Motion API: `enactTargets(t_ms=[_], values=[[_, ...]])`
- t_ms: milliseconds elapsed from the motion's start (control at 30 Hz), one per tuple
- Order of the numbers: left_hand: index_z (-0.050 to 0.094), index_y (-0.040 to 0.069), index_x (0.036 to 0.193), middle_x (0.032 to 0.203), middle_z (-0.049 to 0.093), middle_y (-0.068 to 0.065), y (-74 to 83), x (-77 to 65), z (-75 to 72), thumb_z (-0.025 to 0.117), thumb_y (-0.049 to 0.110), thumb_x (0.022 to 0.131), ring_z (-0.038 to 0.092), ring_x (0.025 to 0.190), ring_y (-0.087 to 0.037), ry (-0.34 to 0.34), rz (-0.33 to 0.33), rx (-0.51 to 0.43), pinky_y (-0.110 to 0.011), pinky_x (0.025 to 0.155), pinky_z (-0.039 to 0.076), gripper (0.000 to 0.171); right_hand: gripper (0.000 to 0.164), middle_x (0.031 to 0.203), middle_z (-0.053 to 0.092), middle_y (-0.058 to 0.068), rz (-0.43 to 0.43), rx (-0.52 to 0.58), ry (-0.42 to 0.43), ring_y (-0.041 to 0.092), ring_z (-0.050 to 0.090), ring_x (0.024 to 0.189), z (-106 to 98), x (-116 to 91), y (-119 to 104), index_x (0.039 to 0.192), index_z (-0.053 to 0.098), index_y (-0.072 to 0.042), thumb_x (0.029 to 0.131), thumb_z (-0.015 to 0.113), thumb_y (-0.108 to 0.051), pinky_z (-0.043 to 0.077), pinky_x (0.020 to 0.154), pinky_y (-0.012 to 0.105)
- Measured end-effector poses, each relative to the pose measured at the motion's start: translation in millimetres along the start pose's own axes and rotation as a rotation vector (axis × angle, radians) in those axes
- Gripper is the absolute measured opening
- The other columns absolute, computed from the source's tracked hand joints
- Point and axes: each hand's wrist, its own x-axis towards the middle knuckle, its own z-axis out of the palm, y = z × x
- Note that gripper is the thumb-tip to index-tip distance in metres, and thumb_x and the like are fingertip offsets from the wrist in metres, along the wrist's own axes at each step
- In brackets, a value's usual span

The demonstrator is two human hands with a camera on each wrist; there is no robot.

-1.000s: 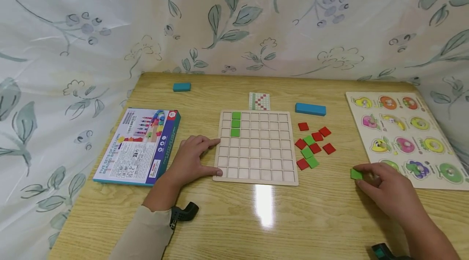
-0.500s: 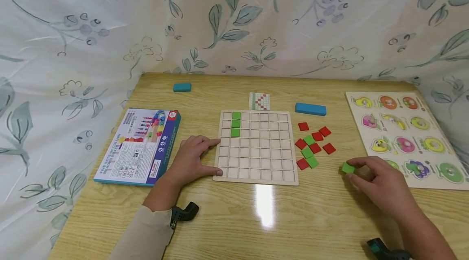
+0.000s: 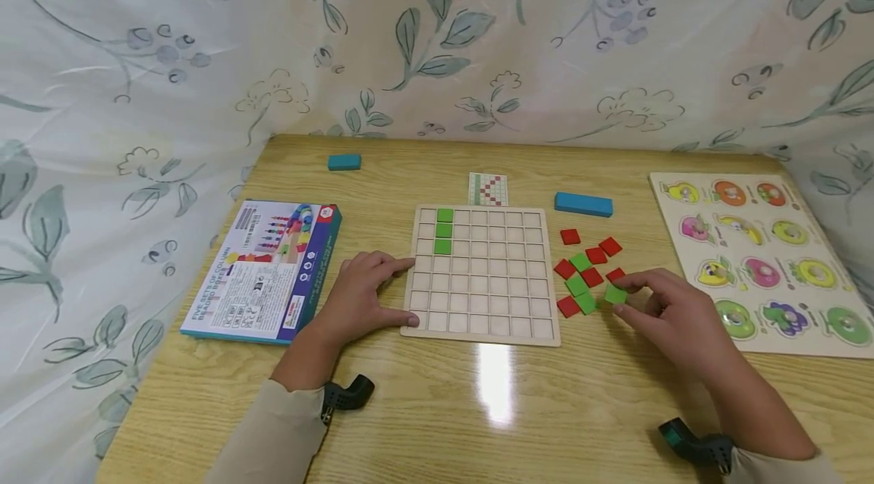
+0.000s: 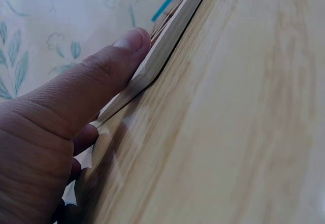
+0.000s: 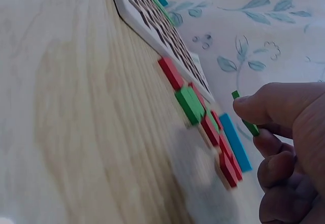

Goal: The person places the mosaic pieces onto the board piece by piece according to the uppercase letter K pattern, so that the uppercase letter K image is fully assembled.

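A square wooden grid board [image 3: 483, 275] lies at the middle of the table. Three green tiles [image 3: 444, 231] fill the top cells of its second column. My left hand [image 3: 365, 294] rests against the board's left edge, with thumb and index finger spread apart; the left wrist view shows the thumb [image 4: 133, 40] on the rim. Between thumb and fingers my right hand [image 3: 676, 317] pinches a green tile [image 3: 615, 294], held above the table just right of the loose tiles. Those loose red tiles [image 3: 570, 237] and green tiles [image 3: 576, 285] lie flat beside the board.
A small printed pattern card [image 3: 488, 189] lies behind the board. Two blue blocks [image 3: 583, 204] sit towards the back, one on either side. On the left is a boxed toy [image 3: 262, 271]; a fruit puzzle board [image 3: 771, 264] lies at the right. A patterned curtain [image 3: 437, 36] hangs behind.
My right hand has moved left and away from me with the green tile, from near the puzzle board to beside the loose tiles. The left hand keeps its place on the board.
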Motion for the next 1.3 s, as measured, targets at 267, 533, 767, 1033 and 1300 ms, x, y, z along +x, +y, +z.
enactTargets(t_ms=[267,533,767,1033,1300], values=[[0.065,0.022,0.151,0.12,0.065,0.002,-2.2,1.6,1.2,0.096,0.059,0.071,0.055,0.112,-0.022,-0.018,-0.021,0.012,-0.046,0.097,0.037,0.094,0.031,0.098,0.065,0.001,-0.061,0.068,-0.027,0.01,0.051,0.066,20,21,-19,0.114,0.077,-0.014,0.086,0.09,-0.007,0.04,0.056,0.024],[0.065,0.021,0.15,0.119,0.065,0.003,-1.6,1.3,1.5,0.097,0.058,0.07,0.055,0.111,-0.021,-0.012,-0.028,0.013,-0.045,0.096,0.037,0.093,0.03,0.097,0.066,0.003,-0.07,0.142,-0.107,0.014,0.052,0.066,36,48,-45,0.115,0.078,-0.015,0.087,0.09,-0.009,0.043,0.055,0.027],[0.065,0.022,0.151,0.119,0.064,0.003,-0.2,1.9,0.5,0.096,0.058,0.072,0.054,0.11,-0.02,-0.023,-0.031,0.005,-0.045,0.096,0.036,0.093,0.029,0.098,0.064,0.005,-0.021,0.191,-0.204,0.021,0.053,0.067,54,68,-59,0.117,0.076,-0.015,0.091,0.087,-0.012,0.044,0.053,0.03],[0.065,0.021,0.151,0.118,0.065,0.002,0.9,2.7,0.2,0.096,0.057,0.072,0.054,0.11,-0.021,-0.022,-0.019,0.009,-0.045,0.095,0.036,0.092,0.031,0.111,0.067,0.0,-0.09,0.204,-0.236,0.02,0.055,0.071,78,89,-80,0.118,0.077,-0.018,0.089,0.088,-0.014,0.046,0.061,0.033],[0.065,0.021,0.151,0.118,0.064,0.003,2.0,2.1,-1.0,0.096,0.058,0.072,0.054,0.11,-0.021,-0.026,-0.028,0.016,-0.045,0.095,0.036,0.092,0.028,0.111,0.069,0.001,-0.159,0.215,-0.27,0.017,0.058,0.074,105,105,-108,0.114,0.078,-0.016,0.088,0.087,-0.013,0.05,0.07,0.037]])
